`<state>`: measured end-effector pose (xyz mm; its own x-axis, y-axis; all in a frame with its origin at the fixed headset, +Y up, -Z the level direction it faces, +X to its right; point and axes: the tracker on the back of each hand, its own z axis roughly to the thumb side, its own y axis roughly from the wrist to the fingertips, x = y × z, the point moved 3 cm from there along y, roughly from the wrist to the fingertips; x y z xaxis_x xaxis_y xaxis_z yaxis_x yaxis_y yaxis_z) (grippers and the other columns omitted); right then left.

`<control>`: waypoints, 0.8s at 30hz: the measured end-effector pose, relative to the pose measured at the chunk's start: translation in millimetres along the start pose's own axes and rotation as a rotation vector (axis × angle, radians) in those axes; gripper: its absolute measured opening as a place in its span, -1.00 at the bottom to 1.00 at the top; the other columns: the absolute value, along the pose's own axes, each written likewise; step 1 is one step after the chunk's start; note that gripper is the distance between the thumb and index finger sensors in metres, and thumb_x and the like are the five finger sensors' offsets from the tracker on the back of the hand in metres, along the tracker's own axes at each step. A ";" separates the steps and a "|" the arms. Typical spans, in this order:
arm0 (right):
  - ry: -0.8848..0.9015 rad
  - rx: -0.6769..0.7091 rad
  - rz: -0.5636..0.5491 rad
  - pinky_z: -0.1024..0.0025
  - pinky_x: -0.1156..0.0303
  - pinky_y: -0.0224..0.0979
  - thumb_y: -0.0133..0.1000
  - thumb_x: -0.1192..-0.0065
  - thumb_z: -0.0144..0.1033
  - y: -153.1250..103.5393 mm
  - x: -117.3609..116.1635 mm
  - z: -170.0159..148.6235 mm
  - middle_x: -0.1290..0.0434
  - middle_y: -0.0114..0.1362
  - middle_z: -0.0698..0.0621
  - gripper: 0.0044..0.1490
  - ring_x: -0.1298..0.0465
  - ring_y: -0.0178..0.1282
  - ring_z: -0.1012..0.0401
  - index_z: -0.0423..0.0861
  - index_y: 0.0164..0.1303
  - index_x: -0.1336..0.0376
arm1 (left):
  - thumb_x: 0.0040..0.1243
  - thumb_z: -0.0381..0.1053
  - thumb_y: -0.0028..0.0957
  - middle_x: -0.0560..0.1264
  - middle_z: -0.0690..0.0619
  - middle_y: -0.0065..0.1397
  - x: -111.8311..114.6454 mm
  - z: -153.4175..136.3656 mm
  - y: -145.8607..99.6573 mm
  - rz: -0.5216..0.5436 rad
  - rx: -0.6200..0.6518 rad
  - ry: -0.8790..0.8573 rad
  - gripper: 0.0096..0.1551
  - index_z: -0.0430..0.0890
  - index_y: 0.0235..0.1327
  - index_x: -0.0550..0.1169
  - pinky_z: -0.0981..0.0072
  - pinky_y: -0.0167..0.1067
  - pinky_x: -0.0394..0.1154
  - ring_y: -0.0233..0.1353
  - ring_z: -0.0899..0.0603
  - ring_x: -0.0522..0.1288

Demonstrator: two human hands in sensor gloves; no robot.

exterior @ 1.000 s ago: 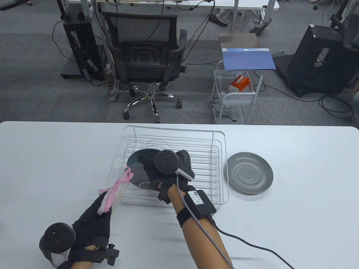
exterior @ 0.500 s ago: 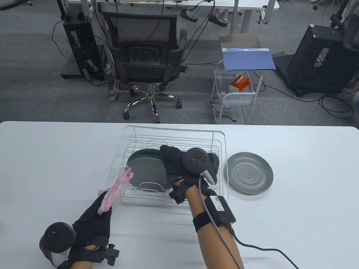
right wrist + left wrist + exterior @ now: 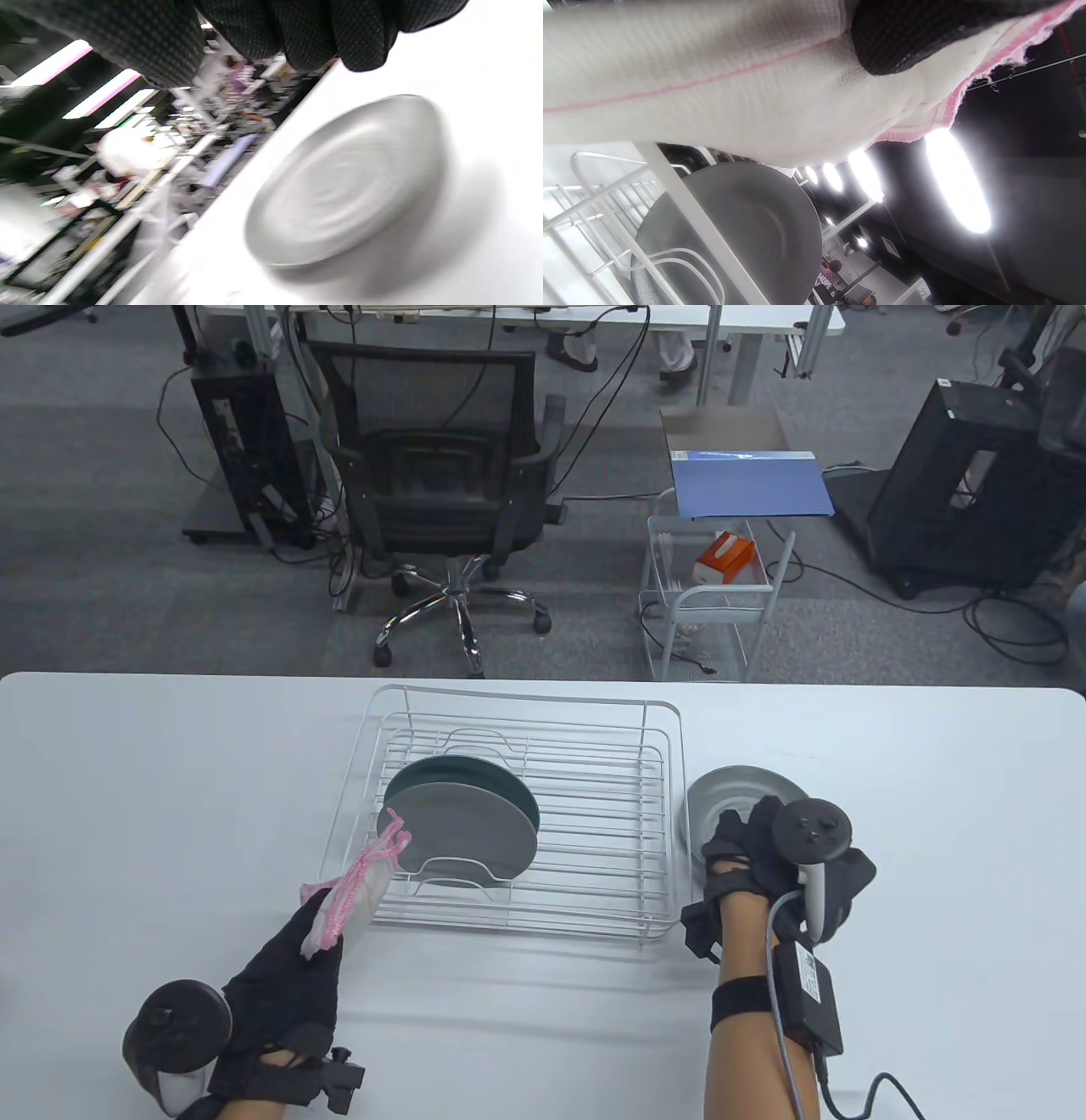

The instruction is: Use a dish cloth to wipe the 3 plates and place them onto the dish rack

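Note:
The white wire dish rack stands mid-table, and two plates lean in its left half: a grey plate in front and a dark green plate behind it. A third grey plate lies flat on the table just right of the rack. My right hand hovers over that plate's near side; in the blurred right wrist view its fingers hang above the plate without touching it. My left hand pinches a white, pink-edged dish cloth at the rack's near left corner.
The white table runs wide to both sides of the rack. Past its far edge stand an office chair and a white wire cart. A cable trails from my right wrist across the near right of the table.
My right hand let go of the grey plate in the rack and swung right, out of the rack, to above the plate on the table. The left hand barely moved.

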<state>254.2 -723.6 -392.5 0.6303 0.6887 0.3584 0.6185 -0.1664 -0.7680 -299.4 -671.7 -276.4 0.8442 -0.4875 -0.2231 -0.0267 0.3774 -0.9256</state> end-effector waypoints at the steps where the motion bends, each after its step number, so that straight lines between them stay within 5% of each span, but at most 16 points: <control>1: -0.012 -0.041 0.002 -0.39 -0.01 0.34 0.09 -0.27 -0.08 1.9 -0.7 -8.5 -0.05 0.46 -0.37 -0.10 -0.13 0.38 -0.34 -0.31 0.43 0.00 | 0.16 0.06 0.16 0.67 -0.17 0.29 0.2 0.0 -0.1 0.000 -0.001 0.001 -0.46 -0.07 0.39 0.49 -0.27 0.28 0.40 0.26 -0.32 0.66; 10: -0.190 -0.320 -0.020 -0.39 0.08 0.36 0.08 -0.27 0.11 17.6 -17.9 -69.6 0.03 0.45 -0.40 -0.02 -0.02 0.40 -0.35 -0.40 0.34 -0.04 | 0.17 0.06 0.15 0.68 -0.18 0.27 -0.5 1.6 -1.5 0.006 0.009 0.015 -0.46 -0.08 0.38 0.51 -0.27 0.25 0.42 0.22 -0.32 0.68; 16: -0.255 -0.323 -0.053 -0.37 0.15 0.36 0.05 -0.26 0.25 31.2 -30.3 -66.8 0.09 0.45 -0.39 -0.01 0.07 0.41 -0.35 -0.44 0.16 -0.19 | 0.18 0.06 0.14 0.69 -0.19 0.25 2.9 3.9 -4.1 -0.003 0.015 0.027 -0.46 -0.08 0.37 0.52 -0.27 0.23 0.44 0.20 -0.32 0.70; 24: -0.263 -0.405 -0.130 -0.35 0.19 0.38 0.05 -0.36 0.06 43.1 -33.6 -65.3 0.12 0.45 -0.35 -0.20 0.11 0.42 -0.33 -0.46 -0.02 -0.27 | 0.19 0.06 0.14 0.69 -0.19 0.24 7.9 9.3 -5.5 -0.025 0.034 0.054 -0.46 -0.09 0.36 0.52 -0.27 0.22 0.44 0.19 -0.32 0.70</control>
<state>290.4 -800.0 -402.9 0.4283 0.8680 0.2512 0.8497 -0.2922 -0.4389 -287.6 -670.3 -270.2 0.8144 -0.5383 -0.2166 0.0136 0.3909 -0.9203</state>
